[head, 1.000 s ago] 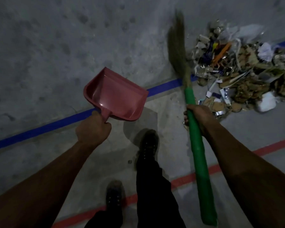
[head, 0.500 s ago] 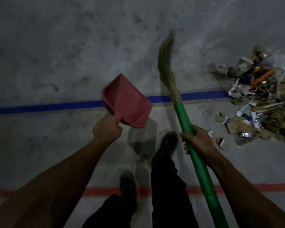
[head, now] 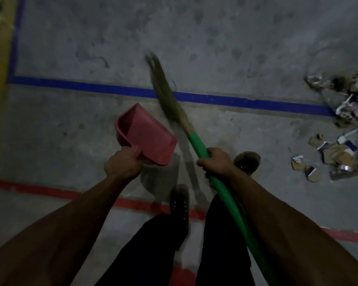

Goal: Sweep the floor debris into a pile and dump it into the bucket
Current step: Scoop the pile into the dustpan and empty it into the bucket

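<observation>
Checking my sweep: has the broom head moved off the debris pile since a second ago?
Yes. The broom head has swung left, away from the debris pile, along the blue line.

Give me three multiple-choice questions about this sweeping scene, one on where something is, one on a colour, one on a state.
1. Where is the debris pile?
A. Far right
B. Far left
C. Inside the dustpan

2. What colour is the broom handle?
A. Yellow
B. Green
C. White

3. What state is the dustpan in?
A. Lying on the floor
B. Full of paper
C. Held up, empty

Answers: 1 A, it lies at the right edge. 2 B, the right hand grips a green shaft. 3 C, the left hand holds it raised, with nothing inside.
</observation>
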The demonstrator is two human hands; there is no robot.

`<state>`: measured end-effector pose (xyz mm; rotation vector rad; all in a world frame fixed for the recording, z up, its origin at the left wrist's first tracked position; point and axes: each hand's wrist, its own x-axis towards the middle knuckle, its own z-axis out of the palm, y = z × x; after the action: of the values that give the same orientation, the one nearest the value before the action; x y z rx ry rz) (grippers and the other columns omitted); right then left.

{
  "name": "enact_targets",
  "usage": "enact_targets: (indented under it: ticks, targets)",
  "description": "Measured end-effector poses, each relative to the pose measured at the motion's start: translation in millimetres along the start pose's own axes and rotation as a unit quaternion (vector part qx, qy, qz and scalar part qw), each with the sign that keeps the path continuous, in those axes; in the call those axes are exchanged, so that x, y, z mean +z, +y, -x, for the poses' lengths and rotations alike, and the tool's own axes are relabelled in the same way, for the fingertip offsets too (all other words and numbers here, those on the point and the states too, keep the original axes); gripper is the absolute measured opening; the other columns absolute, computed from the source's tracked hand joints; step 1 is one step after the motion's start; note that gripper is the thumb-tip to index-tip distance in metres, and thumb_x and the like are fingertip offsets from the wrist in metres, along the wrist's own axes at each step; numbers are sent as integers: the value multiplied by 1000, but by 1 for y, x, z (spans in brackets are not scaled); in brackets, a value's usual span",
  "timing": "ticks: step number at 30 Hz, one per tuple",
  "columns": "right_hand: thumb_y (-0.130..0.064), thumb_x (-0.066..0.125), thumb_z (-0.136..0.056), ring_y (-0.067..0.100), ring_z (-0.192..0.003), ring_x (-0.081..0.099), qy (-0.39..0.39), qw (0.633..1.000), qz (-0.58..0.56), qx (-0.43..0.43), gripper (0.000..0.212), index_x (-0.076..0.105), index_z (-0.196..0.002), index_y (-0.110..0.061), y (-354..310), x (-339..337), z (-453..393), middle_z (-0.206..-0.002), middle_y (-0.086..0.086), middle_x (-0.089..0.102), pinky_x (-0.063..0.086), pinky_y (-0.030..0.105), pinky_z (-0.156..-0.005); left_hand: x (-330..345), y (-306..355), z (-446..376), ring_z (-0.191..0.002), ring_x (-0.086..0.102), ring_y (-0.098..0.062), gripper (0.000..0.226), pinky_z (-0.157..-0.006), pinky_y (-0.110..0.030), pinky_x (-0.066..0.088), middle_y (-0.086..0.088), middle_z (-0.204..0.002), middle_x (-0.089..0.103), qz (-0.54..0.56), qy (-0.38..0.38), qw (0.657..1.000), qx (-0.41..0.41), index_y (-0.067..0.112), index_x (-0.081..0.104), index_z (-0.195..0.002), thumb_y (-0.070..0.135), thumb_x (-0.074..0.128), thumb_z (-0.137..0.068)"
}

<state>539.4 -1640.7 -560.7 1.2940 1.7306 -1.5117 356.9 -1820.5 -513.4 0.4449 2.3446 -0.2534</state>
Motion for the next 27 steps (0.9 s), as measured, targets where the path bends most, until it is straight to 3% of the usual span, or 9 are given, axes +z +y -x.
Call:
enact_targets:
  ticks: [2, 6, 8, 13, 16, 20, 25, 27]
  targets:
    - [-24, 70, -76, 33, -68, 69, 40, 997, -57, 37, 39, 62, -107, -1, 9, 1, -4, -81, 17, 67, 60, 48, -65, 3, -9, -1, -91, 61, -34, 43, -79, -38, 49, -14, -100, 60, 11, -1, 1000, -6, 8, 47, -103, 35, 48, -68]
    - [-8, 65, -89, 17, -34, 55, 141, 966, -190, 105, 22, 58, -105, 5, 29, -25, 2, -64, 15, 58, 46, 24, -35, 8, -10, -4, -87, 61, -33, 35, -75, -36, 50, -12, -98, 60, 26, 11, 1000, 0, 8, 49, -103, 27, 53, -74]
    - [-8, 65, -89, 14, -29, 52, 186, 943, -242, 131, 23, 58, -106, 8, 43, -47, 6, -63, 16, 57, 43, 21, -32, 8, -5, -5, -87, 61, -32, 31, -73, -34, 48, -10, -97, 60, 37, 14, 999, -7, 9, 51, -103, 25, 56, -76]
    - [-12, 68, -86, 25, -44, 57, 261, 900, -311, 158, 33, 60, -110, 11, 71, -98, 14, -67, 19, 59, 49, 29, -44, -3, 24, -6, -82, 55, -28, 27, -69, -31, 39, -7, -91, 55, 72, 23, 997, 19, 11, 48, -97, 28, 57, -80]
    - [-13, 68, -86, 29, -55, 60, 298, 899, -298, 116, 30, 61, -110, 4, 71, -107, 23, -72, 19, 63, 55, 42, -58, -10, 48, -11, -77, 64, -29, 30, -71, -35, 50, -7, -86, 64, 108, 19, 993, 35, 12, 51, -90, 36, 52, -71]
    - [-16, 67, -83, 29, -55, 65, 268, 933, -232, 57, 19, 60, -101, -12, 61, -109, 22, -78, 19, 69, 57, 40, -56, -14, 98, -18, -74, 62, -30, 34, -72, -39, 53, -9, -80, 65, 123, 32, 991, 49, 13, 55, -85, 42, 49, -69]
    - [-19, 67, -80, 30, -61, 68, 211, 949, -220, 78, 19, 63, -97, -10, 82, -156, -12, -80, 15, 68, 55, 33, -53, -17, 184, -29, -77, 53, -30, 28, -65, -33, 37, -13, -84, 59, 143, 49, 985, 85, 6, 56, -88, 32, 60, -81]
    - [-19, 68, -80, 31, -64, 68, 217, 940, -244, 100, 21, 64, -97, -8, 102, -185, -25, -79, 14, 68, 58, 39, -60, -17, 222, -34, -75, 50, -28, 25, -64, -32, 35, -12, -82, 57, 140, 51, 983, 105, 5, 56, -85, 29, 62, -82]
